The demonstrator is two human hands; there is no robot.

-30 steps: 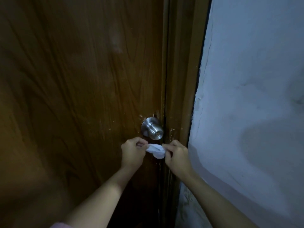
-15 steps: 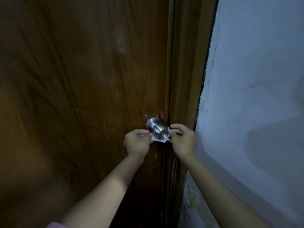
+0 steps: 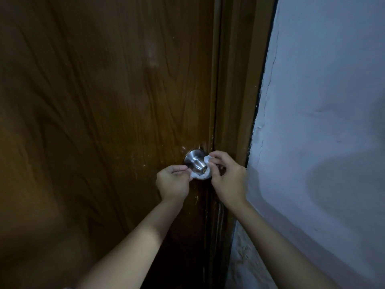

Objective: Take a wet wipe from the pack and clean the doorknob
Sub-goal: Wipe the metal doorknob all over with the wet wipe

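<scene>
Knob (image 3: 196, 162) sits right at the door (image 3: 104, 122) edge, tight against the frame (image 3: 235, 101), so the right hand (image 3: 228, 180) is squeezed in by the wall (image 3: 323, 142). Wipe (image 3: 201, 175) slung under the knob, left hand (image 3: 173, 182) pinching one end, right pinching the other. Dim room, scuffed wood.
</scene>
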